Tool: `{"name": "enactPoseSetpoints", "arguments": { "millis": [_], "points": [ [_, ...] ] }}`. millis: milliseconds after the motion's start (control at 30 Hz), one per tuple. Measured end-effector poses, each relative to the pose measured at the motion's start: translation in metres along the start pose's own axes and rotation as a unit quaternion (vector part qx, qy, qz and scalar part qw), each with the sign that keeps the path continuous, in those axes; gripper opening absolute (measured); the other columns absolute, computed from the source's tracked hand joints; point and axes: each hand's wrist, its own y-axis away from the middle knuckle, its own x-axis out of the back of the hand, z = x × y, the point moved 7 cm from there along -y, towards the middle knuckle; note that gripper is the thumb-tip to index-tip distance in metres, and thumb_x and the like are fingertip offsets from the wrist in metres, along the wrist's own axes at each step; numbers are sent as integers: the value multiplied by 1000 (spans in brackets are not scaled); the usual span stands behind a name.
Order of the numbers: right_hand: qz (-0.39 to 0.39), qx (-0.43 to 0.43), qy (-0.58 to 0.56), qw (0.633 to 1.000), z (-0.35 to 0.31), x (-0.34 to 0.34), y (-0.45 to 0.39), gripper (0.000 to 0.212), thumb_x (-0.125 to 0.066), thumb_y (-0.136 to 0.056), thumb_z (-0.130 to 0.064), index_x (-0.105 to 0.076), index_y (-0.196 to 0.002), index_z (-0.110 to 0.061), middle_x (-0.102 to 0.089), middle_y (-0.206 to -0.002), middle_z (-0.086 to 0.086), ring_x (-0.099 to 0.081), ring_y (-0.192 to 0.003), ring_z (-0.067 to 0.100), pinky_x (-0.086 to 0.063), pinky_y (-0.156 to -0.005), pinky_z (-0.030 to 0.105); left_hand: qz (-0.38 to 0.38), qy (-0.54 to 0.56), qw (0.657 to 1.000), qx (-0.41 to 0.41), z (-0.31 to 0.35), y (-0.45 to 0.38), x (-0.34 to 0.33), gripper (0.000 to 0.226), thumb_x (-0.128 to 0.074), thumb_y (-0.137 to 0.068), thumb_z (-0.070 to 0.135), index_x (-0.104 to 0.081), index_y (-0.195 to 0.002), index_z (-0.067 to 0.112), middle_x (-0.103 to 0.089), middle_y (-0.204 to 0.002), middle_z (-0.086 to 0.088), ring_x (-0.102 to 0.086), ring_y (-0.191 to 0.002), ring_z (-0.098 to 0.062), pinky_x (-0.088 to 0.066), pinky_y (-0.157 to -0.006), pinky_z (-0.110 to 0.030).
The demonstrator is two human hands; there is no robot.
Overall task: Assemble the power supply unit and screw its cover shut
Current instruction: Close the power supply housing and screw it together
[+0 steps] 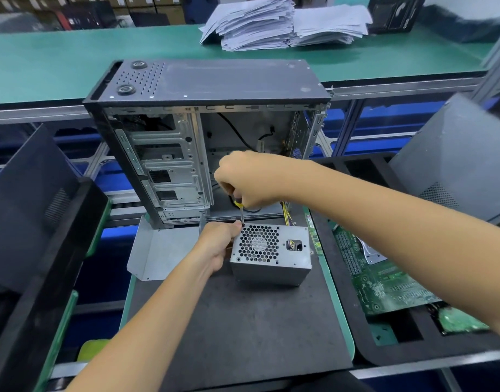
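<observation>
The right hand (pixel 244 179) is clenched around the handle of a screwdriver (pixel 239 209), held upright with its tip at the top left corner of the power supply unit (pixel 271 257). The left hand (pixel 217 244) grasps that same corner, fingers curled against the unit's left side and thumb up by the screwdriver tip.

Behind them an open computer case (pixel 186 131) stands on the dark work mat (pixel 243 321), its drive bays facing the camera. A bent grey metal cover (pixel 161 250) lies just left of the unit. The unit sits on the mat in front of the case, fan grille up, yellow wires (pixel 285 216) running from it toward the case. A round sticker (pixel 258 242) at the fan's centre carries print too small to read. A green circuit board (pixel 384 281) rests in a tray on the right.
</observation>
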Motion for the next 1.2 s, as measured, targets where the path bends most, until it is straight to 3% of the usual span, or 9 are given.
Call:
{"name": "enactPoseSetpoints", "arguments": {
  "millis": [167, 267, 367, 467, 567, 700, 867, 1033, 1200],
  "points": [
    [75, -14, 87, 993, -3, 3, 2, 46, -48, -98, -30, -25, -60, -17, -26, -61, -2, -34, -49, 20, -19, -44, 26, 5, 12, 1000, 5, -1, 0, 0, 17, -60, -94, 18, -66, -85, 4, -70, -70, -6, -64, -61, -19, -49, -55, -28],
    [95, -20, 110, 989, -2, 2, 4, 39, -45, -99, -40, -39, -71, -13, -36, -69, 1, -39, -59, 26, -19, -46, 28, 8, 16, 1000, 5, 0, 0, 0, 17, -60, -94, 18, -65, -83, 6, -70, -66, -3, -64, -59, -17, -48, -53, -27],
    [1, -6, 34, 999, 2, -5, 2, 18, -55, -93, -26, -42, -90, -13, -40, -94, 4, -42, -61, 19, -21, -47, 30, 10, 14, 1000, 7, 2, 1, 0, 17, -61, -94, 17, -63, -82, 5, -68, -59, -2, -64, -51, -15, -48, -48, -25],
    [5, 1, 21, 1000, -2, 3, 3, 27, -57, -79, -6, -35, -69, -17, -43, -81, 3, -44, -61, 19, -27, -46, 28, 5, 13, 1000, 11, 1, 2, -1, 18, -60, -94, 17, -63, -81, 5, -68, -56, -2, -63, -49, -15, -48, -45, -24],
    [66, -10, 58, 996, -6, 8, 5, 42, -60, -86, -17, -27, -59, -15, -31, -62, -2, -39, -51, 20, -24, -45, 25, 9, 13, 1000, 10, 2, 1, -1, 18, -60, -94, 19, -64, -82, 6, -69, -59, 0, -64, -57, -17, -49, -53, -27],
    [110, -28, 118, 986, -9, 6, 6, 28, -45, -99, -28, -40, -74, -16, -51, -76, 6, -52, -66, 30, -31, -54, 33, 15, 7, 1000, 9, 3, -1, -1, 19, -61, -94, 19, -63, -82, 6, -69, -58, 2, -65, -54, -13, -47, -48, -23],
    [-5, -12, -4, 1000, 3, -1, 4, 13, -56, -87, -14, -43, -86, -12, -42, -89, 3, -46, -68, 22, -25, -47, 28, 23, 2, 1000, 8, 3, -2, 1, 15, -62, -93, 18, -63, -84, 7, -67, -53, 3, -63, -46, -11, -46, -44, -21],
    [49, 1, 68, 996, -4, 2, 4, 32, -50, -95, -21, -42, -64, -13, -29, -62, 0, -50, -69, 31, -30, -52, 29, 35, 1, 999, 2, 0, -6, 3, 16, -64, -92, 19, -64, -81, 7, -70, -70, -3, -64, -68, -19, -49, -65, -28],
    [53, -34, 69, 996, 3, -1, 6, 37, -41, -101, -38, -39, -75, -12, -40, -76, 3, -42, -58, 22, -28, -50, 30, 32, 7, 999, 1, 0, -8, 2, 12, -63, -92, 16, -65, -83, 9, -70, -65, 4, -63, -71, -15, -45, -62, -28]
  ]
}}
